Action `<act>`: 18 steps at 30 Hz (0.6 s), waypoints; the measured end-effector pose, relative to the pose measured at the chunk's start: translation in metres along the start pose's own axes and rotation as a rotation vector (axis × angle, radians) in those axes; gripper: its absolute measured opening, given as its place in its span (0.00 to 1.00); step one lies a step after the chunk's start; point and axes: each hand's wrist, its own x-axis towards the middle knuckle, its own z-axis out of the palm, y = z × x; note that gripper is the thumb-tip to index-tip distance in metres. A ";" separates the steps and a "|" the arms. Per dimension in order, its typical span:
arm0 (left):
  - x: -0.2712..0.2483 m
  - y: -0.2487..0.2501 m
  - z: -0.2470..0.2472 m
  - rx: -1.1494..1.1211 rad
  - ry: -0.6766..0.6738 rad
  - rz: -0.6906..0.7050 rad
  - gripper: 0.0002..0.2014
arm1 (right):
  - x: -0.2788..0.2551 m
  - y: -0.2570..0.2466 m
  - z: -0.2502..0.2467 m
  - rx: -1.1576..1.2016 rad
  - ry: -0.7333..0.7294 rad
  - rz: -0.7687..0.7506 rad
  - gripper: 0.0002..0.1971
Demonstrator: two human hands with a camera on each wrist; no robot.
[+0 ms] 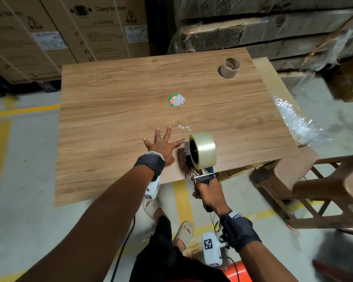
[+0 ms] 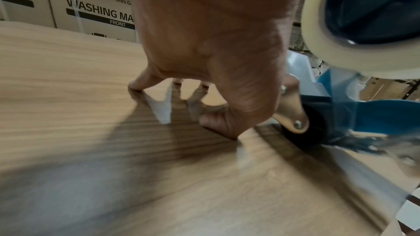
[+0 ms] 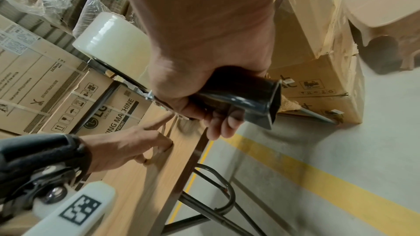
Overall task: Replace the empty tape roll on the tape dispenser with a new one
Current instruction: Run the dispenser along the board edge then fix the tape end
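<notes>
The blue tape dispenser (image 1: 200, 169) stands at the near edge of the wooden table (image 1: 120, 82) with a full clear tape roll (image 1: 205, 149) mounted on it. My right hand (image 1: 209, 195) grips its black handle (image 3: 250, 94) just off the table edge. My left hand (image 1: 163, 143) lies flat on the table with fingers spread, its index fingertip touching the dispenser's front. The empty brown cardboard core (image 1: 230, 68) stands at the far right of the table. In the left wrist view the roll (image 2: 322, 46) and blue frame (image 2: 375, 114) sit right of my fingers (image 2: 141, 82).
A round green and red label with crumpled clear film (image 1: 176, 100) lies mid-table. Plastic wrap (image 1: 295, 121) hangs off the right edge. Brown plastic stools (image 1: 321, 186) stand to the right. Large cardboard boxes (image 1: 70, 27) line the back. My sandalled feet (image 1: 183, 233) are below.
</notes>
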 end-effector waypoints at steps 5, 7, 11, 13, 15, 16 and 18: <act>-0.002 0.002 0.000 -0.003 0.011 0.014 0.49 | -0.016 0.011 -0.004 -0.011 -0.017 0.019 0.11; -0.005 0.004 0.002 0.003 0.009 0.015 0.50 | -0.017 0.009 -0.004 0.000 -0.018 0.026 0.11; -0.015 0.019 0.022 0.049 -0.002 0.049 0.48 | -0.016 0.007 -0.006 0.039 -0.016 0.033 0.10; -0.020 0.021 0.032 0.041 0.006 0.047 0.48 | -0.016 0.008 -0.005 0.047 -0.004 0.031 0.10; -0.020 0.021 0.035 0.048 0.024 0.045 0.48 | -0.018 0.008 -0.003 0.030 0.005 0.022 0.10; -0.020 0.021 0.035 0.062 0.030 0.041 0.48 | -0.018 0.008 -0.003 0.025 0.010 0.022 0.10; -0.021 0.021 0.034 0.081 0.031 0.026 0.47 | -0.018 0.008 -0.003 0.024 0.016 0.030 0.11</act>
